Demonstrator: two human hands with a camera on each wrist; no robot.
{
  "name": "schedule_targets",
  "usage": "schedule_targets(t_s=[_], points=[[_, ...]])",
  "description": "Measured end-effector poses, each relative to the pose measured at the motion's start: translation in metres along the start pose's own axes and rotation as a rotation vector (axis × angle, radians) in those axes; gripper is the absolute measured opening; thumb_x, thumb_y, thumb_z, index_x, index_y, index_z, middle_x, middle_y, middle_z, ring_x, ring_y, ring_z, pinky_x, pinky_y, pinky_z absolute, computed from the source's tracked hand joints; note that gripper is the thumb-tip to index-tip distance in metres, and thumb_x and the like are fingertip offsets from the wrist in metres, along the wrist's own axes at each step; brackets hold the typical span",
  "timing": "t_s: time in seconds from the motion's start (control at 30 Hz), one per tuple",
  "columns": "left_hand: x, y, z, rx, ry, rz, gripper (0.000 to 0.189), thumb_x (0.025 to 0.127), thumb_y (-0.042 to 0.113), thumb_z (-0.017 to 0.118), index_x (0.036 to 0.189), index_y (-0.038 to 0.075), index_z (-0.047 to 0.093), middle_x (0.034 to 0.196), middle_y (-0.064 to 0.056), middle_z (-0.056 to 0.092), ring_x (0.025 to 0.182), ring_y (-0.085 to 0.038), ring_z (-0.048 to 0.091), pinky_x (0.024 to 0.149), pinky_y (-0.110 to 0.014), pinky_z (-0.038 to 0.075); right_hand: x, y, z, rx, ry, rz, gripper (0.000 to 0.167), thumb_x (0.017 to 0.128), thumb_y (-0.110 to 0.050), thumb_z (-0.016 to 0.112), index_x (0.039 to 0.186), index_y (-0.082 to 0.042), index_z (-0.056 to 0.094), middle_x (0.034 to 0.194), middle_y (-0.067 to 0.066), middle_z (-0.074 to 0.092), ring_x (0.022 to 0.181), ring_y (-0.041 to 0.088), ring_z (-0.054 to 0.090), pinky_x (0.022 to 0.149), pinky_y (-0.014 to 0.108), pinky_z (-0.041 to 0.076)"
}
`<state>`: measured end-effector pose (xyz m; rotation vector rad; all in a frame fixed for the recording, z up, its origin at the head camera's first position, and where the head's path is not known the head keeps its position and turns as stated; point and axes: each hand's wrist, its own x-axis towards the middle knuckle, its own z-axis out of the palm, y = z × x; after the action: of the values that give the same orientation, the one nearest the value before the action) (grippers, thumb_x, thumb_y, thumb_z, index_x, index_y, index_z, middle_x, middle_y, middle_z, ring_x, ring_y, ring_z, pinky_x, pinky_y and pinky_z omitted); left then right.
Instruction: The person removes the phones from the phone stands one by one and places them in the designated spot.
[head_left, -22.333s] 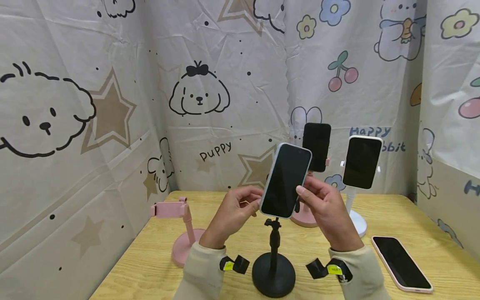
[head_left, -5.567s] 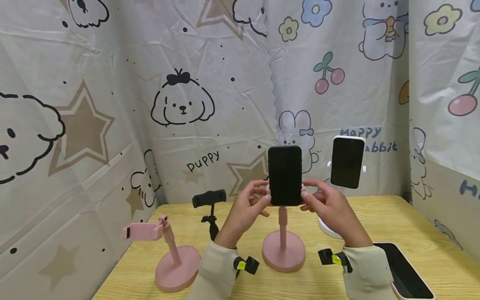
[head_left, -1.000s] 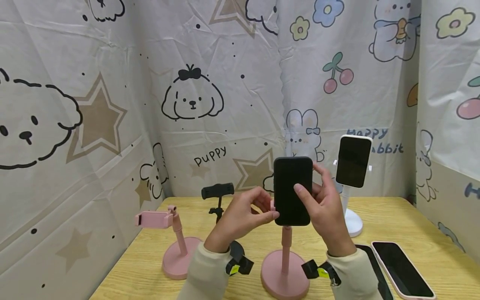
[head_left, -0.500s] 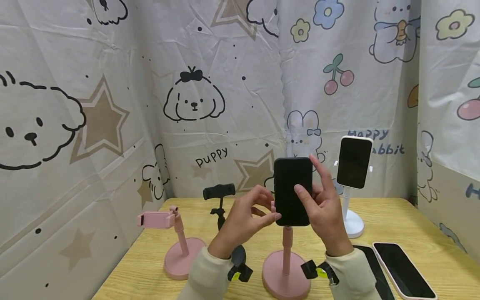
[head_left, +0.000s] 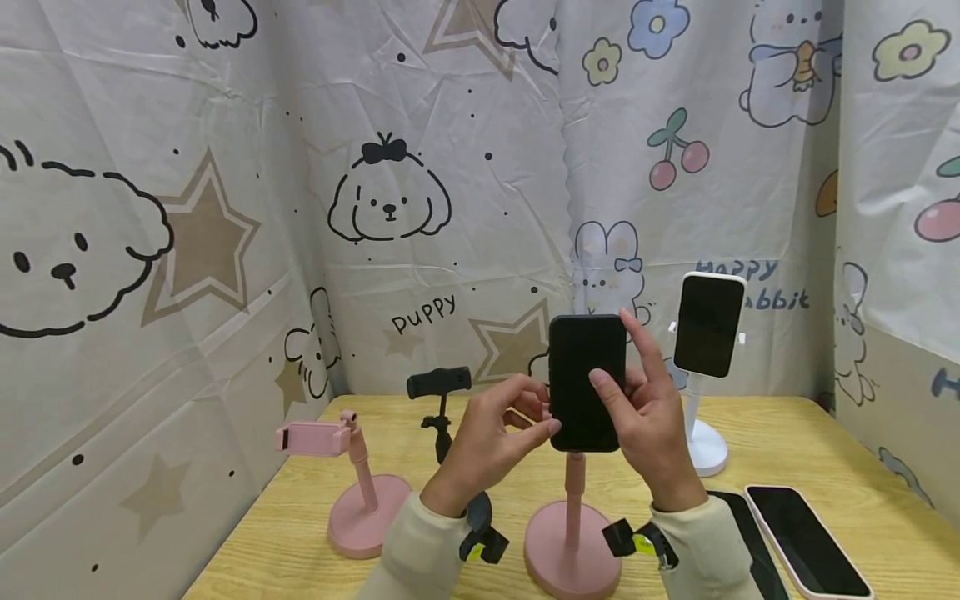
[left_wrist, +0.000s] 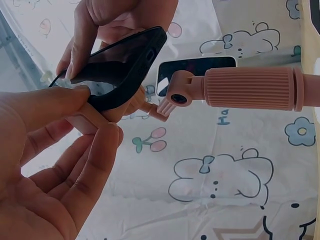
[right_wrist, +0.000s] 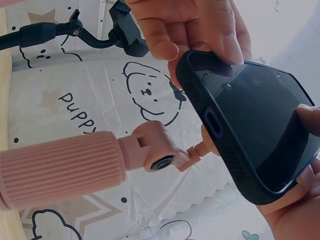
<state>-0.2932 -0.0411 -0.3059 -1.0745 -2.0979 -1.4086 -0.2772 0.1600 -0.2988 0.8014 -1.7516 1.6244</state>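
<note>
A phone in a black case (head_left: 573,367) stands upright at the head of a pink phone stand (head_left: 572,542). My right hand (head_left: 656,417) grips its right side, the thumb lying across the dark screen and the index finger up along the edge. At the lower left edge, my left hand (head_left: 491,437) pinches the stand's pink clamp (left_wrist: 86,121) between thumb and fingers. In the left wrist view the thumb also touches the phone's rim. The right wrist view has the phone's bottom edge (right_wrist: 214,122) tilted towards the camera. Most of the clamp is hidden behind the phone.
Left are a second pink stand (head_left: 313,439) and a black stand (head_left: 438,382), both without phones. A white stand (head_left: 705,450) behind right holds a phone (head_left: 708,325). A pink-edged phone (head_left: 808,537) and a dark flat object (head_left: 750,542) lie by my right sleeve.
22 seconds ago both hands held a light-cased phone at the black stand; that stand is now left, without a phone. The pink stand has come forward. Over the last second the hands barely move.
</note>
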Motion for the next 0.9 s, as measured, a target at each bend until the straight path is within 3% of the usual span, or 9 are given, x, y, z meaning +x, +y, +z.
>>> schedule_targets(t_s=[0.3, 0.6, 0.9], points=[[0.000, 0.000, -0.004, -0.052, -0.021, -0.007, 0.022, 0.084, 0.011, 0.075, 0.103, 0.015, 0.065, 0.089, 0.001, 0.068, 0.080, -0.012, 0.066, 0.071, -0.028, 0.057, 0.001, 0.001, -0.001, -0.029, -0.003, -0.017, 0.071, 0.096, 0.002, 0.054, 0.154, -0.025, 0.025, 0.111, 0.015, 0.069, 0.095, 0.016, 0.070, 0.070, 0.035, 0.057], [0.002, 0.003, -0.008, -0.112, -0.041, -0.028, 0.021, 0.082, -0.002, 0.073, 0.101, 0.002, 0.064, 0.090, -0.013, 0.068, 0.081, -0.024, 0.066, 0.072, -0.039, 0.058, 0.001, 0.001, -0.004, -0.024, -0.028, -0.027, 0.072, 0.095, 0.003, 0.055, 0.154, -0.025, 0.025, 0.113, 0.006, 0.070, 0.097, 0.015, 0.069, 0.071, 0.034, 0.057], [0.002, -0.011, -0.009, -0.182, -0.067, 0.007, 0.020, 0.084, 0.006, 0.074, 0.102, 0.011, 0.066, 0.094, -0.005, 0.067, 0.085, -0.018, 0.066, 0.076, -0.033, 0.057, 0.001, 0.002, -0.007, 0.029, -0.046, 0.002, 0.073, 0.095, 0.003, 0.055, 0.154, -0.025, 0.024, 0.113, 0.003, 0.070, 0.097, 0.017, 0.069, 0.073, 0.035, 0.057]])
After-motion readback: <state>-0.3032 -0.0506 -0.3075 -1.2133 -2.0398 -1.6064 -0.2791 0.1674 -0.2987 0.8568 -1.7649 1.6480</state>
